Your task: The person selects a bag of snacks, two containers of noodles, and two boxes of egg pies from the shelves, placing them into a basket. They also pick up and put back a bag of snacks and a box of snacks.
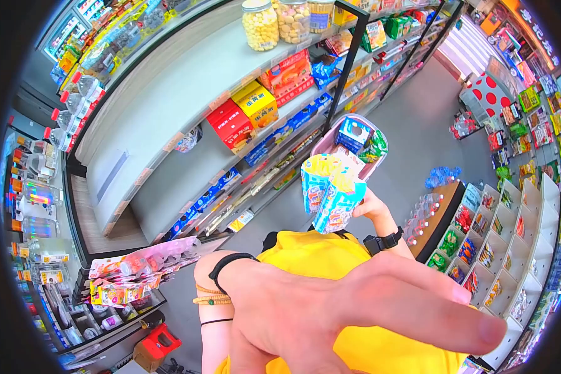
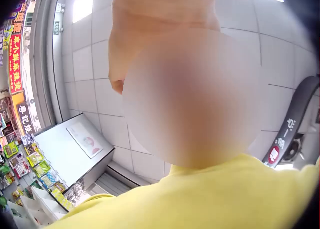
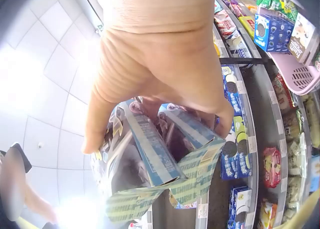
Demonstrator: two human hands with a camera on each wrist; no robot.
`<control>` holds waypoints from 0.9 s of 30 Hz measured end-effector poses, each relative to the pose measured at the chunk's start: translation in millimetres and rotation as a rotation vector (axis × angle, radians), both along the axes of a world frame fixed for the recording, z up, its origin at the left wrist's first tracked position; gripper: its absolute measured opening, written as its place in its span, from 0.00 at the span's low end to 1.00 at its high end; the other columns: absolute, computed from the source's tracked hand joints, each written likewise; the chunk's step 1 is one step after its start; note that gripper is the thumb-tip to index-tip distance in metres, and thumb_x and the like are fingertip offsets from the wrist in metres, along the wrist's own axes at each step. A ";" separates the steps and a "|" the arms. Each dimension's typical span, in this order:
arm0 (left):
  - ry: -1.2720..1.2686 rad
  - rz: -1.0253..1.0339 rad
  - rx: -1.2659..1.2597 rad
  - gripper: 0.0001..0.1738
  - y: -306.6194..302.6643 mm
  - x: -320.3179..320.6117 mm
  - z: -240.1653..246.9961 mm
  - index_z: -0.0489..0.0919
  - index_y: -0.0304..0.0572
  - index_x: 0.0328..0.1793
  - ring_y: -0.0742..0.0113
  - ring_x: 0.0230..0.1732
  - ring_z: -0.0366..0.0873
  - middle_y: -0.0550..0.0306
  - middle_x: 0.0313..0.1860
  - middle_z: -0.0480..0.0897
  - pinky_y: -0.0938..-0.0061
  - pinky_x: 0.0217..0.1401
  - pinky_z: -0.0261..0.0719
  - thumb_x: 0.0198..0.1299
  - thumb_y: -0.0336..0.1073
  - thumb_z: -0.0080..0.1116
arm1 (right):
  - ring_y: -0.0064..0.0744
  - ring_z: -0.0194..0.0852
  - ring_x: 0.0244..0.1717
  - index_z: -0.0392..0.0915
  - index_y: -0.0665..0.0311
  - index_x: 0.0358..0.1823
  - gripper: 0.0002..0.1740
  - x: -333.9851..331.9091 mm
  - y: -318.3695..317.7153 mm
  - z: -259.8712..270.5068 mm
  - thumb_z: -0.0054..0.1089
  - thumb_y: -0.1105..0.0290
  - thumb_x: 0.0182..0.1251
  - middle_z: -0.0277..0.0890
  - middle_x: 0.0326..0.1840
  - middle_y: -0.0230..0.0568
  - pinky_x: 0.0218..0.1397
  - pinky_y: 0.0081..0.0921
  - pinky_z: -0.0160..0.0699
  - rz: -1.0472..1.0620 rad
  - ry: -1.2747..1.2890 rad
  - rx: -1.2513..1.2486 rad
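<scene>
My right hand [image 1: 373, 206], with a dark watch at the wrist, grips two light-blue and yellow snack boxes [image 1: 341, 202] side by side. In the right wrist view, its thumb and fingers span the boxes [image 3: 150, 149] from both sides. A pink basket [image 1: 384, 128] lies just beyond them, holding a blue cookie box [image 1: 353, 134] and green packets [image 1: 374, 148]. My left hand [image 1: 330, 299] is raised close before the head camera, fingers stretched out and holding nothing. In the left wrist view, part of this hand [image 2: 160, 14] shows against the ceiling.
A long shelf unit [image 1: 168, 81] runs along the left, with jars [image 1: 260, 25] on top and red and yellow boxes [image 1: 243, 116] below. Divided snack bins [image 1: 486, 249] stand on the right. Grey floor [image 1: 417, 112] lies between. A pink packet display [image 1: 143, 268] is at lower left.
</scene>
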State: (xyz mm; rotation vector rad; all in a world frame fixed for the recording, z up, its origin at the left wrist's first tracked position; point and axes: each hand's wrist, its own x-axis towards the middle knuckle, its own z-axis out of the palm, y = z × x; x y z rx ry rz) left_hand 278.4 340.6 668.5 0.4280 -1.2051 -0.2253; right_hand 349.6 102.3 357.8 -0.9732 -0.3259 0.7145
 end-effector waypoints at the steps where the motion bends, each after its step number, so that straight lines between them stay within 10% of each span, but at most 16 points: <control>1: -0.009 0.003 0.004 0.32 -0.7 2.6 -1.3 0.71 0.50 0.68 0.36 0.69 0.72 0.34 0.68 0.75 0.46 0.69 0.69 0.71 0.63 0.49 | 0.36 0.66 0.75 0.59 0.68 0.79 0.61 -2.7 -1.6 -0.6 0.87 0.69 0.41 0.70 0.75 0.40 0.79 0.36 0.62 -0.012 0.019 0.002; 11: -0.122 0.613 0.453 0.40 44.1 35.1 -75.1 0.68 0.32 0.73 0.48 0.72 0.72 0.39 0.69 0.74 0.55 0.75 0.66 0.66 0.56 0.57 | 0.37 0.64 0.76 0.56 0.69 0.80 0.62 -8.6 -21.1 -24.6 0.85 0.70 0.41 0.69 0.75 0.41 0.79 0.38 0.63 -0.113 0.084 -0.073; 14: 0.213 1.099 0.842 0.14 71.3 33.8 -133.6 0.80 0.38 0.54 0.62 0.52 0.81 0.52 0.50 0.81 0.67 0.59 0.78 0.62 0.29 0.65 | 0.37 0.64 0.77 0.55 0.69 0.80 0.62 -8.8 -25.6 -28.0 0.84 0.71 0.42 0.69 0.75 0.41 0.79 0.39 0.63 -0.142 0.096 -0.119; 17: 0.526 1.596 1.004 0.11 119.5 46.9 -210.6 0.79 0.38 0.49 0.66 0.51 0.81 0.54 0.46 0.83 0.70 0.54 0.80 0.63 0.31 0.67 | 0.36 0.65 0.76 0.57 0.68 0.79 0.59 -7.0 -27.7 -23.9 0.83 0.73 0.43 0.69 0.75 0.40 0.79 0.37 0.62 -0.109 0.091 -0.111; 23: 0.807 2.157 0.842 0.45 265.3 94.6 -300.1 0.65 0.27 0.71 0.52 0.65 0.70 0.42 0.64 0.71 0.60 0.72 0.66 0.56 0.43 0.78 | 0.32 0.68 0.72 0.62 0.67 0.77 0.53 -9.7 -31.8 -25.7 0.83 0.74 0.47 0.73 0.71 0.37 0.78 0.33 0.64 -0.083 0.026 -0.185; 27: 0.582 2.197 1.083 0.47 288.8 116.6 -277.0 0.70 0.25 0.71 0.51 0.71 0.69 0.38 0.69 0.72 0.61 0.77 0.63 0.50 0.43 0.82 | 0.31 0.69 0.72 0.65 0.66 0.76 0.52 -12.5 -37.1 -26.8 0.83 0.75 0.47 0.73 0.71 0.37 0.78 0.33 0.64 -0.064 0.002 -0.205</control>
